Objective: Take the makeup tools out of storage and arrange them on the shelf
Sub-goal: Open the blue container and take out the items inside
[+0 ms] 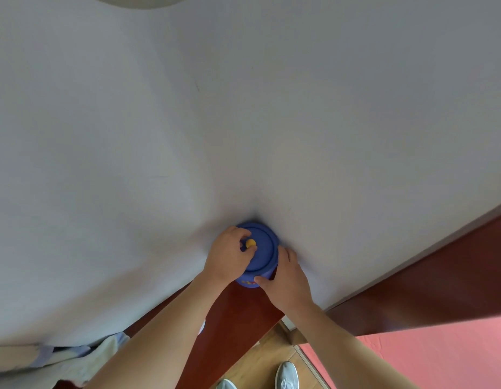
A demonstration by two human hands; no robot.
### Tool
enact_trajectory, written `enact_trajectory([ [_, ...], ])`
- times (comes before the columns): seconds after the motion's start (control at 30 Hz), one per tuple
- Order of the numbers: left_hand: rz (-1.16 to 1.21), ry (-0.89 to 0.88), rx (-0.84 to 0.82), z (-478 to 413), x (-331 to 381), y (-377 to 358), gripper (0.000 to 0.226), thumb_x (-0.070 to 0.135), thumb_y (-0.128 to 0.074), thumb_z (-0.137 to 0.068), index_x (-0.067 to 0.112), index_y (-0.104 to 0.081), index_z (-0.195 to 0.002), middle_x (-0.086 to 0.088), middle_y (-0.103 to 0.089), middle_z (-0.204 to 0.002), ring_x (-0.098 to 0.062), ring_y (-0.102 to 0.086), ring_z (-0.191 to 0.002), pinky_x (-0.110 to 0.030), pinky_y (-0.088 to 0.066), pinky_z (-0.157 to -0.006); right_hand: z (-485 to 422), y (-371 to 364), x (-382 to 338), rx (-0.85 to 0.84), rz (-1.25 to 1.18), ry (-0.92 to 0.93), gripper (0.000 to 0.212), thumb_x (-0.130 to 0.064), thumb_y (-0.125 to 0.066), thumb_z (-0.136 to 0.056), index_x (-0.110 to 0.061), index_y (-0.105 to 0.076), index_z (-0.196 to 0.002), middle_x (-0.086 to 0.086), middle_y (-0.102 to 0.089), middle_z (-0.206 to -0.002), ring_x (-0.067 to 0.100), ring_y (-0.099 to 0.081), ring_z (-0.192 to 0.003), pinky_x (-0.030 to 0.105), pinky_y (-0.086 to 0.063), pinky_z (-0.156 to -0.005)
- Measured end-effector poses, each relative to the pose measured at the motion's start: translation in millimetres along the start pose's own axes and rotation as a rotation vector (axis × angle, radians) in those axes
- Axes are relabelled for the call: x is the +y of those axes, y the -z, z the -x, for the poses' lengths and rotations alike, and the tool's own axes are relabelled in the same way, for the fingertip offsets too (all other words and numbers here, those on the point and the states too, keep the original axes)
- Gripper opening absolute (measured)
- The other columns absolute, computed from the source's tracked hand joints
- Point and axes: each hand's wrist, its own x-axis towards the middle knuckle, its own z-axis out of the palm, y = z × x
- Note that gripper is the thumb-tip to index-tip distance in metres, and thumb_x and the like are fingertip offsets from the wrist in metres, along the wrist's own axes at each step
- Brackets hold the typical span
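Left hand (228, 255) pinches the yellow knob (250, 243) on the blue lid (264, 248); right hand (285, 279) wraps the jar (240, 281) beneath. Contents hidden, label (249, 282) half-covered. Jar sits on the red shelf (243, 313), tucked into the white corner (253, 211); shoes (286, 374) cut off below.

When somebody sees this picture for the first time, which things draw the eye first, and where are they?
The blue round container stands out low in the middle, bright against the wide white surface. The left hand pinches the yellow knob on its lid, while the right hand holds its side. A pink mat lies at the lower right, beside dark red-brown wood.
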Motion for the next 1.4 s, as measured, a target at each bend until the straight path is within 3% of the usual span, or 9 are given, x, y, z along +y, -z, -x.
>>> enact_trajectory([
  [0.13,0.010,0.012,0.003,7,1,6,0.032,0.029,-0.063,-0.094,0.015,-0.064,-0.122,0.002,-0.064,-0.113,-0.011,-0.060,-0.096,-0.021,-0.046,-0.085,0,6,1,0.021,0.011,0.036,0.079,-0.044,-0.078,-0.073,-0.019,-0.041,-0.137,-0.003,-0.042,-0.133,0.015,-0.054,-0.112,0.029,-0.051,-0.084],
  [0.27,-0.023,0.018,0.010,18,4,17,0.038,0.034,-0.063,-0.094,0.017,-0.061,-0.128,0.003,-0.063,-0.122,-0.013,-0.059,-0.108,-0.025,-0.046,-0.091,2,13,-1,0.014,0.028,0.068,0.070,-0.045,-0.072,-0.077,-0.019,-0.042,-0.135,-0.003,-0.043,-0.131,0.014,-0.052,-0.111,0.027,-0.050,-0.084],
  [0.47,-0.120,0.038,-0.013,42,0,30,0.045,0.035,-0.056,-0.098,0.018,-0.051,-0.139,0.001,-0.055,-0.137,-0.017,-0.053,-0.123,-0.024,-0.039,-0.100,9,20,-8,-0.037,0.125,0.150,0.062,-0.047,-0.055,-0.093,-0.015,-0.039,-0.144,-0.001,-0.042,-0.144,0.016,-0.042,-0.129,0.024,-0.036,-0.103],
  [0.77,-0.313,0.139,0.027,80,5,43,0.035,0.027,-0.044,-0.102,0.008,-0.059,-0.128,-0.009,-0.061,-0.127,-0.027,-0.056,-0.117,-0.036,-0.044,-0.098,10,31,-35,-0.044,0.305,0.368,0.048,-0.041,-0.039,-0.101,-0.011,-0.048,-0.137,0.003,-0.053,-0.133,0.021,-0.047,-0.123,0.030,-0.040,-0.103],
  [0.87,-0.338,0.180,0.057,90,8,48,0.035,0.024,-0.044,-0.103,0.006,-0.059,-0.128,-0.011,-0.062,-0.128,-0.028,-0.055,-0.119,-0.037,-0.042,-0.101,11,32,-42,-0.060,0.359,0.440,0.052,-0.038,-0.036,-0.102,-0.008,-0.041,-0.144,0.004,-0.051,-0.138,0.022,-0.046,-0.127,0.032,-0.037,-0.107],
  [0.97,-0.376,0.228,0.055,100,10,54,0.042,0.028,-0.038,-0.103,0.005,-0.056,-0.132,-0.011,-0.060,-0.131,-0.029,-0.054,-0.122,-0.037,-0.040,-0.103,13,37,-48,-0.097,0.412,0.480,0.049,-0.034,-0.032,-0.103,-0.007,-0.039,-0.144,0.005,-0.047,-0.143,0.022,-0.043,-0.130,0.032,-0.032,-0.111],
  [1.07,-0.419,0.263,0.041,111,12,63,0.067,0.043,-0.014,-0.095,0.006,-0.055,-0.133,-0.010,-0.059,-0.132,-0.027,-0.052,-0.123,-0.036,-0.039,-0.104,16,44,-52,-0.120,0.459,0.498,0.045,-0.031,-0.029,-0.104,-0.008,-0.041,-0.141,0.005,-0.048,-0.139,0.022,-0.043,-0.127,0.032,-0.032,-0.110],
  [1.27,-0.442,0.321,0.037,135,12,77,0.050,0.031,-0.031,-0.105,0.012,-0.035,-0.151,-0.006,-0.037,-0.156,-0.021,-0.032,-0.144,-0.032,-0.024,-0.117,22,55,-54,-0.087,0.497,0.522,0.036,-0.029,-0.032,-0.100,-0.011,-0.054,-0.123,0.003,-0.058,-0.120,0.022,-0.051,-0.109,0.033,-0.039,-0.099],
  [1.4,-0.431,0.349,0.068,158,11,92,0.049,0.029,-0.032,-0.105,0.012,-0.035,-0.150,-0.005,-0.036,-0.155,-0.022,-0.031,-0.143,-0.033,-0.024,-0.116,36,62,-61,-0.103,0.501,0.529,0.037,-0.030,-0.033,-0.101,-0.010,-0.054,-0.125,0.004,-0.057,-0.124,0.024,-0.051,-0.116,0.032,-0.038,-0.101],
])
